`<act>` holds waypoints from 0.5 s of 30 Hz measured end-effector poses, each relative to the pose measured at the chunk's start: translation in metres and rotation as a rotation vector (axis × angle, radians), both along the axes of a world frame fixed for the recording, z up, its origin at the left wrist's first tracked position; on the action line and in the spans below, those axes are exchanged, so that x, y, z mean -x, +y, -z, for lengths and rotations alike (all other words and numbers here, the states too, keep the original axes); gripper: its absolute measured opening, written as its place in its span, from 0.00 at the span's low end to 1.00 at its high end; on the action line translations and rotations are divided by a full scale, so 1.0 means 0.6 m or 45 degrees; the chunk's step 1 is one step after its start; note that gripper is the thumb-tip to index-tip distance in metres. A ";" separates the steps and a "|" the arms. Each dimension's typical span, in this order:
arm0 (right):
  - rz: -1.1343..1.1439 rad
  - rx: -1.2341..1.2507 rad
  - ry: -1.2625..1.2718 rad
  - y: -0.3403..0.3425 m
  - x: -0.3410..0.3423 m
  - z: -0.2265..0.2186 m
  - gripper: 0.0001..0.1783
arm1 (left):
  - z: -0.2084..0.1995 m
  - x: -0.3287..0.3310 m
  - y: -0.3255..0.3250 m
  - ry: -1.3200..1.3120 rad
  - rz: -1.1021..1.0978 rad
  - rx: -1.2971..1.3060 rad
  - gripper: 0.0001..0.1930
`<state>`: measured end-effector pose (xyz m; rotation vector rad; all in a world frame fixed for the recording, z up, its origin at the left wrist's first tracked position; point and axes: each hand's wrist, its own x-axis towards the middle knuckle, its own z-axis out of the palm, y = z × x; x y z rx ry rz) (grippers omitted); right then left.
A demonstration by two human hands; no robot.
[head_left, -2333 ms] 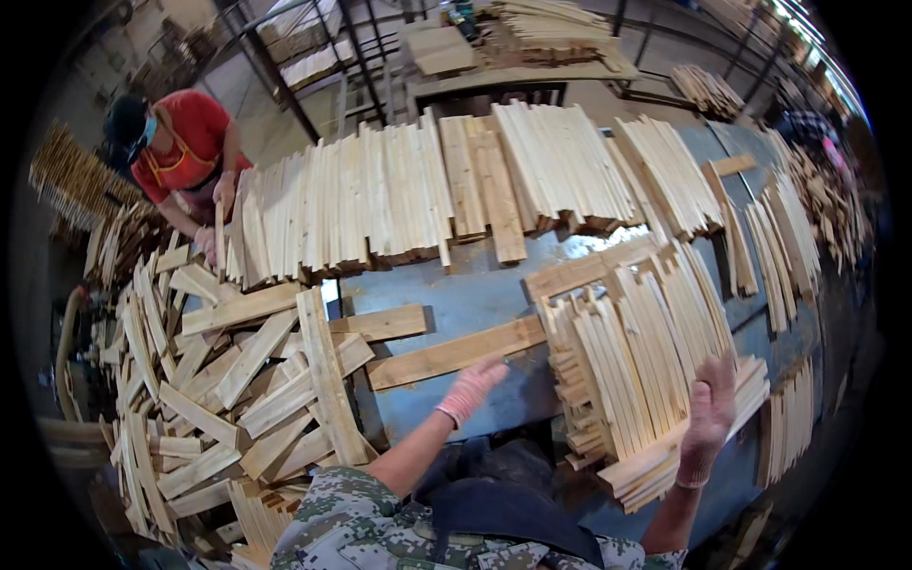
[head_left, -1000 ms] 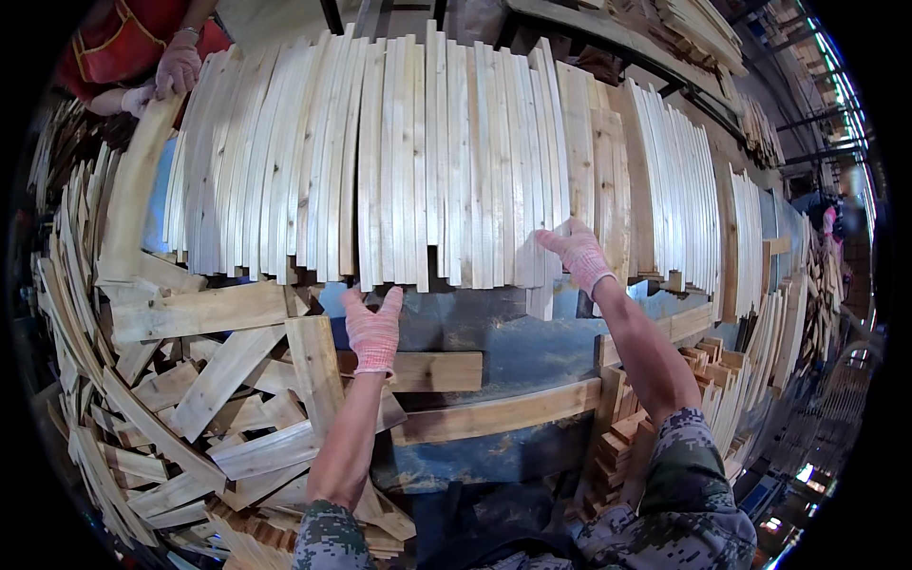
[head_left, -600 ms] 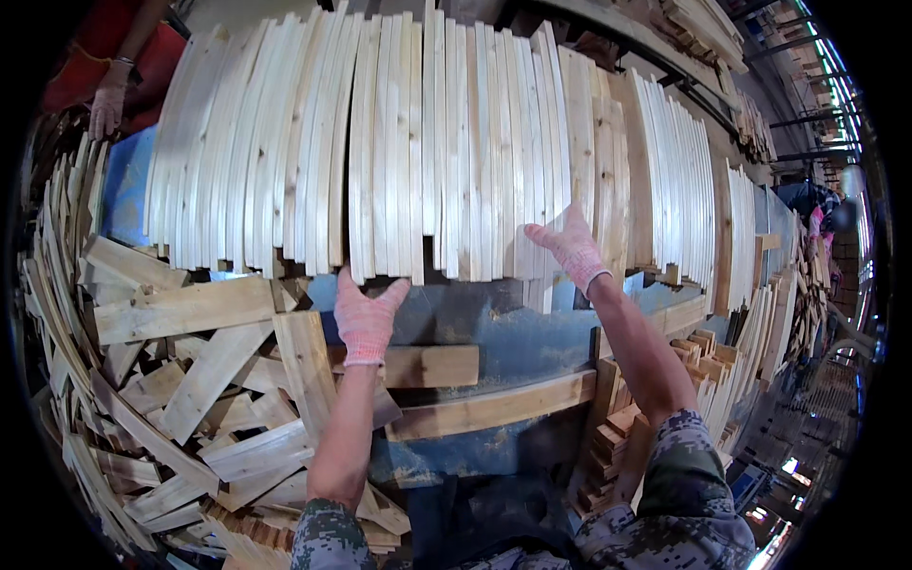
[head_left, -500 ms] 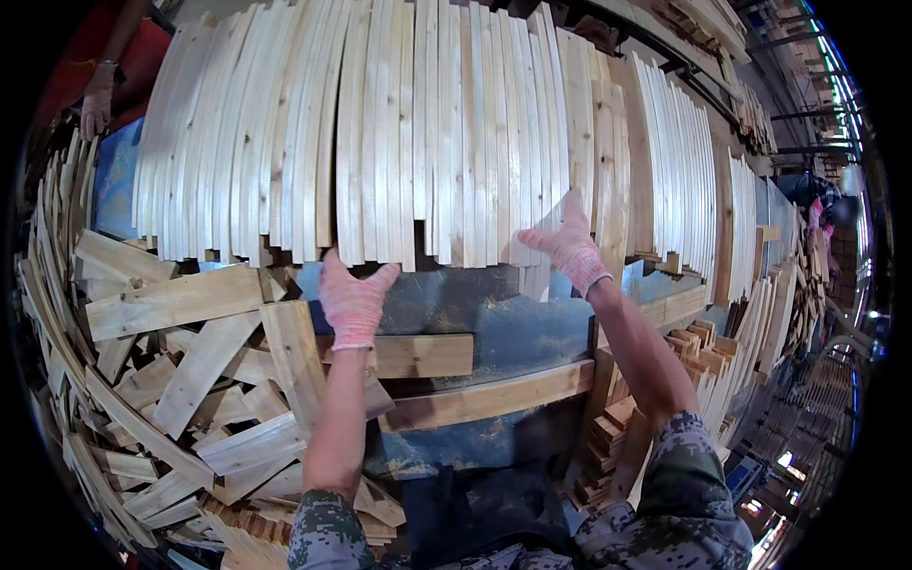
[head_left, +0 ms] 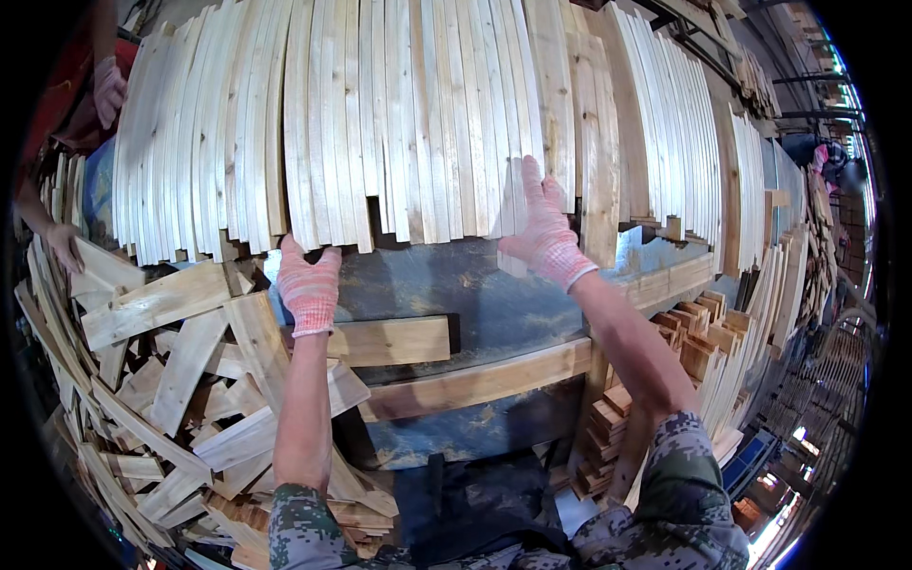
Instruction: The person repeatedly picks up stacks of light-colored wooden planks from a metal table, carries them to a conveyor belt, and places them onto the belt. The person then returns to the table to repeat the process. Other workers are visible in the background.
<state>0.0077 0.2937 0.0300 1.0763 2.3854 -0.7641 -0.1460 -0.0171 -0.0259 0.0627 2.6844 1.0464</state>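
A wide row of pale wooden strips [head_left: 418,133] lies side by side across the table, long sides running away from me. My left hand [head_left: 309,290], in a pink-and-white knit glove, is at the strips' near ends beside a dark gap, thumb and fingers apart, fingertips partly hidden. My right hand [head_left: 546,237], gloved alike, lies with fingers stretched along the right side of this row, its thumb pointing left near the strip ends. A short strip end [head_left: 513,264] sticks out below that thumb. Neither hand is closed around a strip.
Offcut boards [head_left: 190,370] lie heaped at the left. Two loose boards [head_left: 389,340] [head_left: 484,377] rest on the blue table [head_left: 408,285]. Stacked blocks [head_left: 608,418] stand at the right, before another strip row [head_left: 670,142]. A co-worker's gloved hand [head_left: 109,90] and another hand [head_left: 65,247] are at far left.
Both my hands and the strips between them have shifted left, though the view moved somewhat too. A second hand has appeared at the far left, touching a board.
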 end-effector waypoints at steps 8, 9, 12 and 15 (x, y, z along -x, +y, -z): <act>0.047 -0.030 0.118 -0.013 -0.013 0.008 0.70 | -0.005 0.005 -0.003 0.065 -0.027 -0.205 0.23; 0.054 -0.036 0.150 -0.013 -0.019 0.008 0.69 | -0.014 0.005 -0.002 0.069 -0.018 -0.212 0.23; 0.094 0.063 0.218 -0.022 -0.035 -0.037 0.65 | -0.040 -0.012 -0.026 0.092 0.010 -0.144 0.23; 0.071 0.087 0.244 -0.047 -0.088 -0.086 0.60 | -0.119 -0.054 -0.039 -0.026 0.048 0.052 0.23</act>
